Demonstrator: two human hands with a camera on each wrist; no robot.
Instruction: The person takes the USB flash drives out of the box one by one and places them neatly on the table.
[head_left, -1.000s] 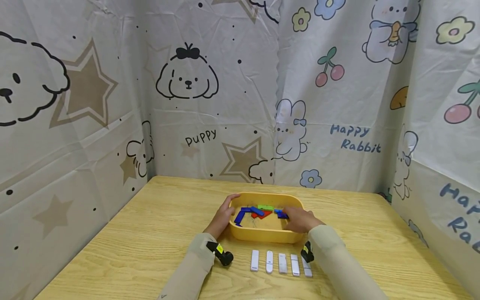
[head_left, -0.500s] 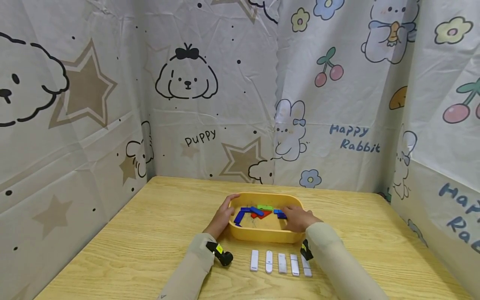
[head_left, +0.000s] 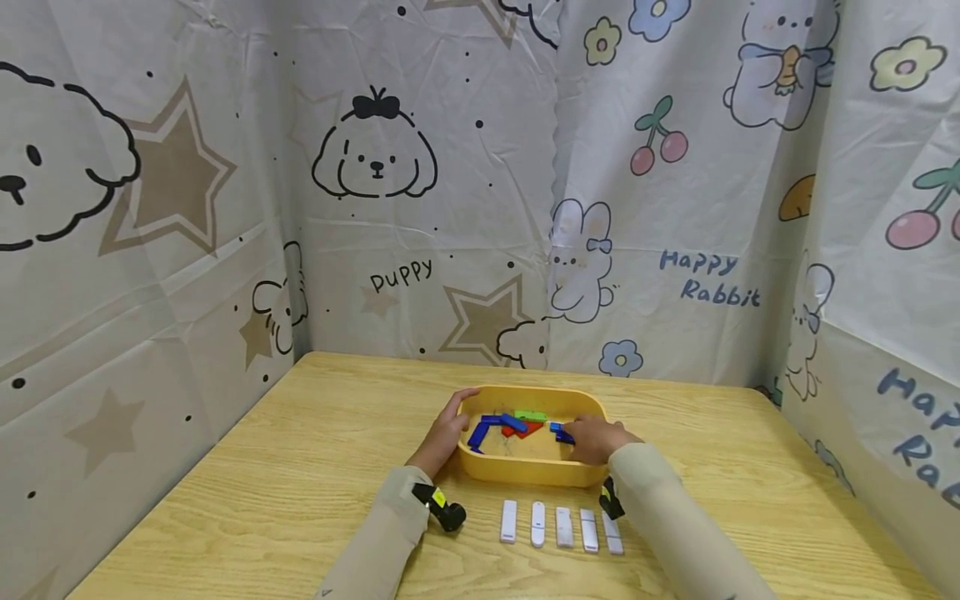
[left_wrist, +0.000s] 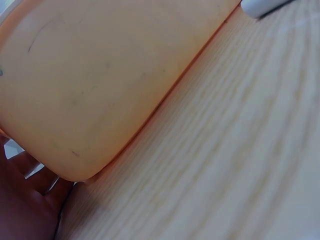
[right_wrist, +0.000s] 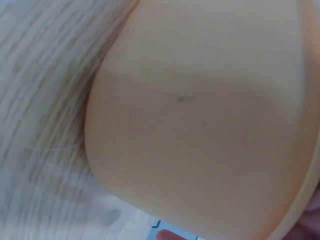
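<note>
A yellow plastic bin [head_left: 525, 473] stands on the table, with small blue, red and green stick-like pieces inside. My left hand [head_left: 442, 433] holds the bin's left end, thumb at the rim; in the left wrist view its fingers [left_wrist: 42, 177] lie against the outer wall. My right hand [head_left: 596, 439] reaches over the right end into the bin, fingertips at some blue pieces [head_left: 562, 436]. Whether it pinches one is hidden. A blue stick [head_left: 514, 422] lies across red pieces [head_left: 531, 430], near a green piece [head_left: 531, 416]. The right wrist view shows mostly the bin's outer wall [right_wrist: 200, 125].
Several white sticks, looking like USB drives [head_left: 564, 527], lie in a row on the table in front of the bin, the rightmost close to the right sleeve [head_left: 660, 492]. Printed curtains [head_left: 450, 225] stand behind the wooden table [head_left: 337, 433] and along its sides.
The right hand has shifted slightly left within the bin, its fingertips moving among the blue pieces there, which lie a little differently. The left hand and the bin stay in place.
</note>
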